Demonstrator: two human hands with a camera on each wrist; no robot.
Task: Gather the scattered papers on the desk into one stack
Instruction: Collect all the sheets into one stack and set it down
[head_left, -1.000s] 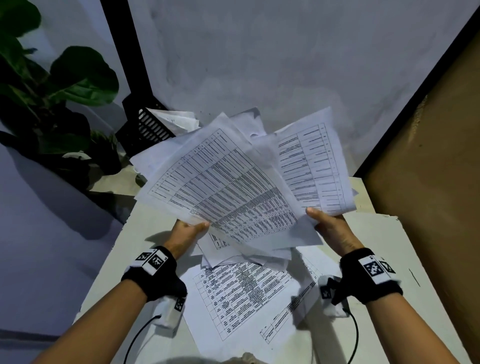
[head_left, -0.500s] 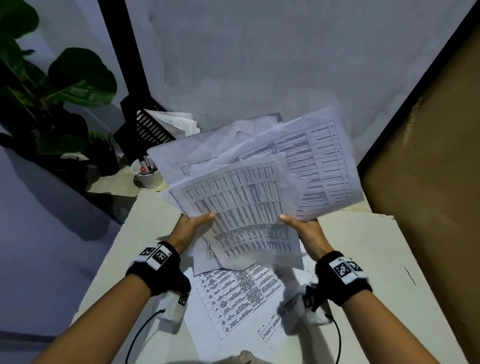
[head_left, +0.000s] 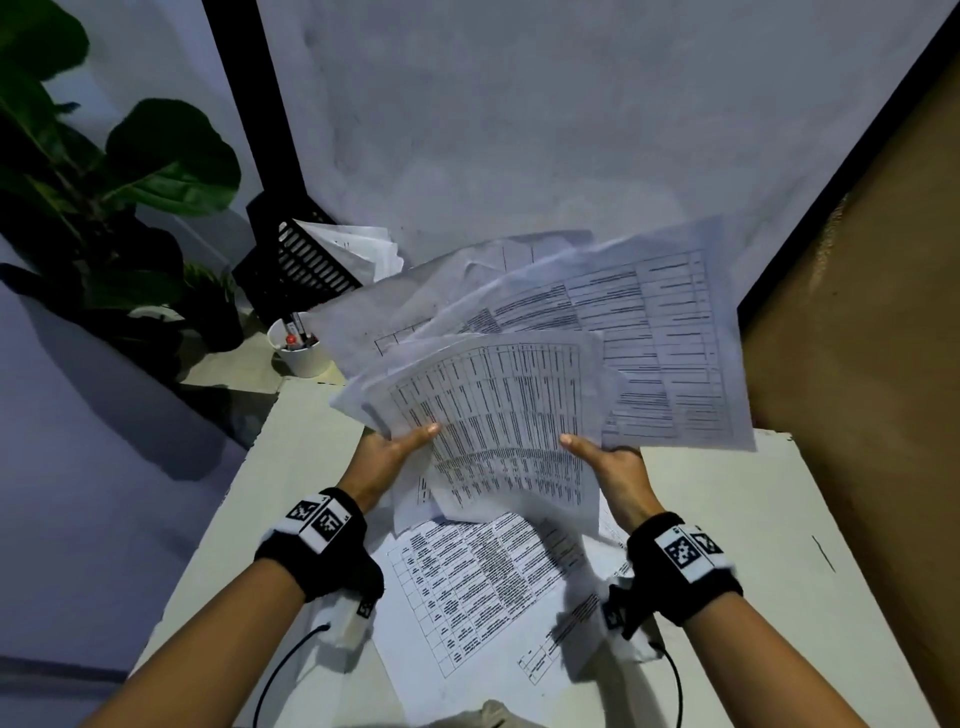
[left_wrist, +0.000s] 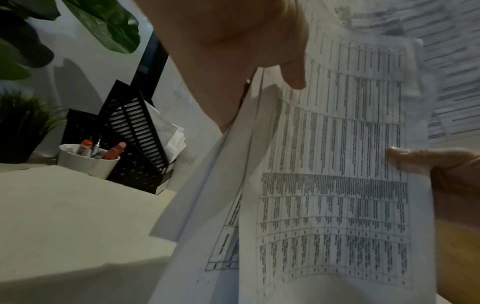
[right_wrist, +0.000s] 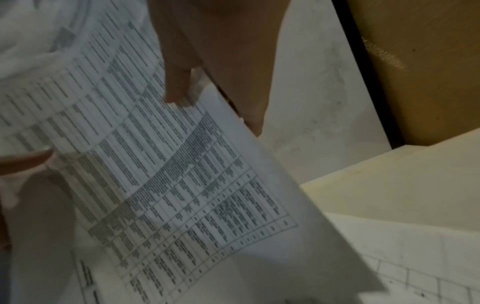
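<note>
Papers (head_left: 498, 415) hang fanned above the desk (head_left: 727, 519); your left hand (head_left: 387, 457) and right hand (head_left: 613, 467) each pinch a side, thumbs on top. More printed sheets (head_left: 478, 582) lie beneath; beyond, a pen cup (head_left: 301, 353) and a black tray (head_left: 296, 265) stand against the wall.

A pale grey wall (head_left: 519, 130) stands behind the cream table (head_left: 779, 519), its plaster faintly mottled in dim, bluish light. A black vertical post (head_left: 249, 93) runs up the wall on the left, beside a large-leaved plant (head_left: 156, 156). On the right, a brown panel (head_left: 872, 364) edged in black meets the table.
</note>
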